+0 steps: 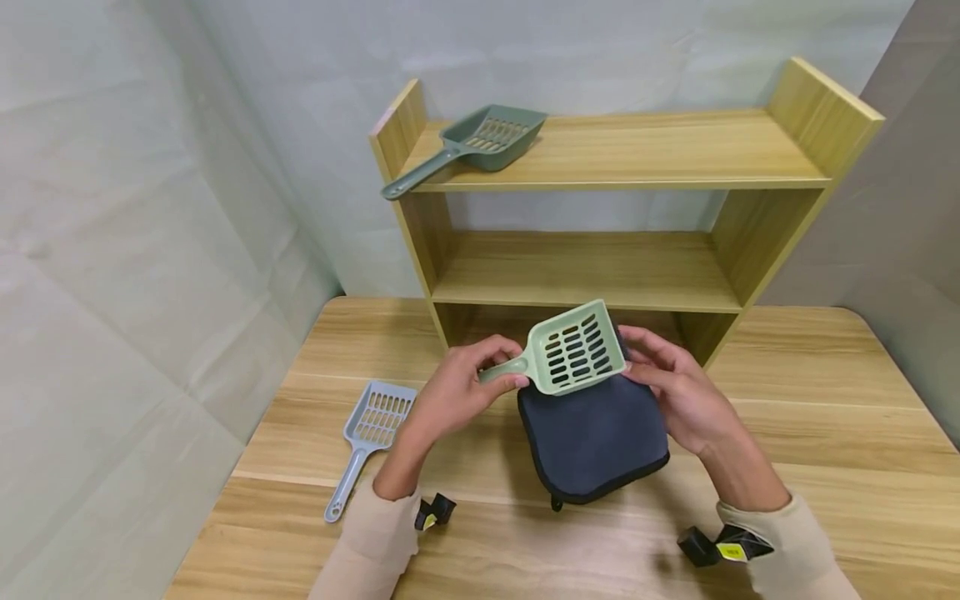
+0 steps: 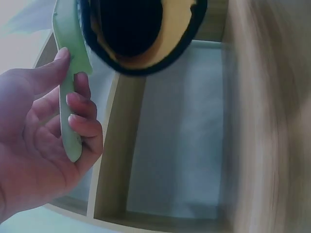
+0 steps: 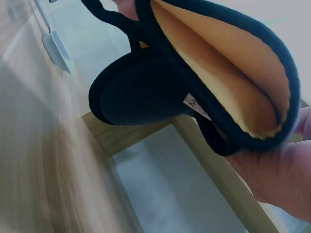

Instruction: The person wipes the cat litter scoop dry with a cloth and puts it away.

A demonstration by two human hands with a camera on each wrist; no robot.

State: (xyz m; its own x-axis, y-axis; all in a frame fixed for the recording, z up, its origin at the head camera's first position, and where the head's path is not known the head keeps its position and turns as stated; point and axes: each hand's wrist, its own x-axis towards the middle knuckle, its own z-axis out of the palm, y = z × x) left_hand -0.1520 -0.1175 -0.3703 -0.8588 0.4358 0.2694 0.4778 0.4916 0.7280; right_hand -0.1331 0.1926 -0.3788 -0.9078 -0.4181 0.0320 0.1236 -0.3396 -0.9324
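Note:
My left hand (image 1: 454, 395) grips the handle of a light green slotted litter scoop (image 1: 576, 348), thumb along one side and fingers curled round the other. The scoop's head lies over the top of a dark navy padded cloth item (image 1: 600, 437) with black edging. My right hand (image 1: 684, 393) holds that cloth item at its upper right, the thumb right at the scoop's front corner. In the right wrist view the cloth's opening shows an orange-tan lining (image 3: 218, 73) and a small white tag (image 3: 196, 105) with an M.
A grey-blue litter scoop (image 1: 378, 417) lies on the wooden table (image 1: 270, 467), left of my left forearm. Behind stands a wooden shelf unit (image 1: 585, 292). On its top board, at the left, a dark green scoop (image 1: 487, 137) rests with its handle poking past the front edge.

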